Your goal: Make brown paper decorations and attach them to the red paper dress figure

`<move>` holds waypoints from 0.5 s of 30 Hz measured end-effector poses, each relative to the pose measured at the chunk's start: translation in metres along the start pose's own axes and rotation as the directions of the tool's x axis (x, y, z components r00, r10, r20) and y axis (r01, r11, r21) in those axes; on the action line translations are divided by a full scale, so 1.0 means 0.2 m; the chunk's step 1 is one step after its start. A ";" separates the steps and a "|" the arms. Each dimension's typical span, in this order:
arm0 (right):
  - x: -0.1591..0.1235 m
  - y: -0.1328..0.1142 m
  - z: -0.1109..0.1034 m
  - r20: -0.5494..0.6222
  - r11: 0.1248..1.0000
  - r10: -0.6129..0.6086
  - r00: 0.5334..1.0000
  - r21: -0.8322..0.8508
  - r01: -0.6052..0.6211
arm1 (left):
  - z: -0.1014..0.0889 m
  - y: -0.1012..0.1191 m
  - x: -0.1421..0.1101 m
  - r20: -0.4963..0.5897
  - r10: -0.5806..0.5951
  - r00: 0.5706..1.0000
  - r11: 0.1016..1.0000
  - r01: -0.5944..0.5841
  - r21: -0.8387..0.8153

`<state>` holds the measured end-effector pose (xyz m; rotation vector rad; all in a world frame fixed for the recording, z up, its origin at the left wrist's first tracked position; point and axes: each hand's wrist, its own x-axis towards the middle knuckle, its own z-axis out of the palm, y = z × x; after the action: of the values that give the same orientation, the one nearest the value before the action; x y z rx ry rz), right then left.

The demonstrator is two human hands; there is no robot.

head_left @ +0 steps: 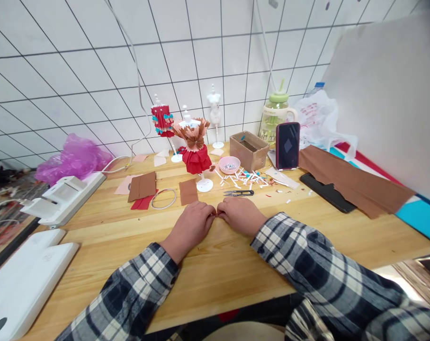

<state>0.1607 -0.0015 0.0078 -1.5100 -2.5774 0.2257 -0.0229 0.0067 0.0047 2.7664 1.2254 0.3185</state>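
Observation:
My left hand (193,223) and my right hand (241,216) meet fingertip to fingertip low over the wooden table. Both are closed in a pinch. Whatever sits between the fingers is tiny and mostly hidden; I cannot make it out. Just beyond my right hand lie black-handled thread snips (248,192). A brown cloth piece (189,192) is flat on the table beyond my left hand, with a metal ring (164,191) to its left. Behind them stands a small dress form (197,161) wearing a pleated brown collar and a red skirt.
Other dress forms (162,121) stand by the tiled wall. A pink bowl (229,165), white strips (252,178), a cardboard box (249,150), a phone (287,146) and a jug (274,116) are behind my right hand. Brown cloth (350,177) lies right, a power strip (78,196) left.

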 end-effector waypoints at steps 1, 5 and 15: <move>0.00 0.00 0.00 0.004 1.000 0.004 1.000 0.006 -0.004 | 0.00 0.00 0.00 0.004 -0.006 1.000 1.000 0.006 -0.004; 0.00 0.00 0.01 -0.014 0.999 -0.017 1.000 0.028 0.017 | 0.00 -0.01 0.00 0.019 -0.007 1.000 1.000 0.006 0.023; 0.01 -0.01 0.03 -0.166 0.999 -0.050 0.985 0.013 0.053 | -0.03 0.00 0.00 -0.104 0.017 0.994 1.000 -0.015 0.021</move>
<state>0.1567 -0.0001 0.0023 -1.3912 -2.4738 0.1109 -0.0239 0.0057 0.0099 2.8106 1.2356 0.4600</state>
